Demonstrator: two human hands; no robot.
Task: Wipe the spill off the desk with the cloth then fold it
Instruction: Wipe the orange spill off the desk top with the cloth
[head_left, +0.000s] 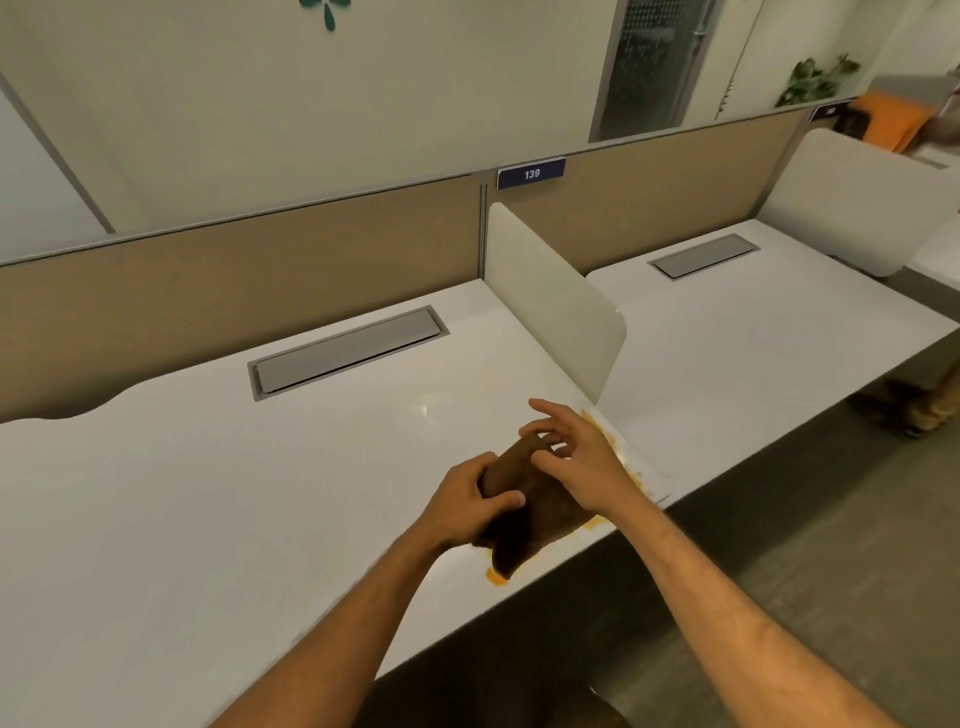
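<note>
A dark brown cloth (535, 525) hangs just above the front right corner of the white desk (208, 493). My left hand (467, 499) grips its left upper edge. My right hand (576, 457) pinches the cloth's top corner with thumb and fingertips, the other fingers spread. An orange spill (618, 457) runs along the desk's right edge beside the divider. More of the spill shows as a blob (496, 576) under the cloth's lower tip and a smear (592, 524) at its right. The cloth hides part of the spill.
A white divider panel (556, 306) stands at the desk's right side. A grey cable hatch (348, 348) sits at the back of the desk, before a tan partition (234, 291) tagged 139. A second desk (753, 332) lies to the right, floor below.
</note>
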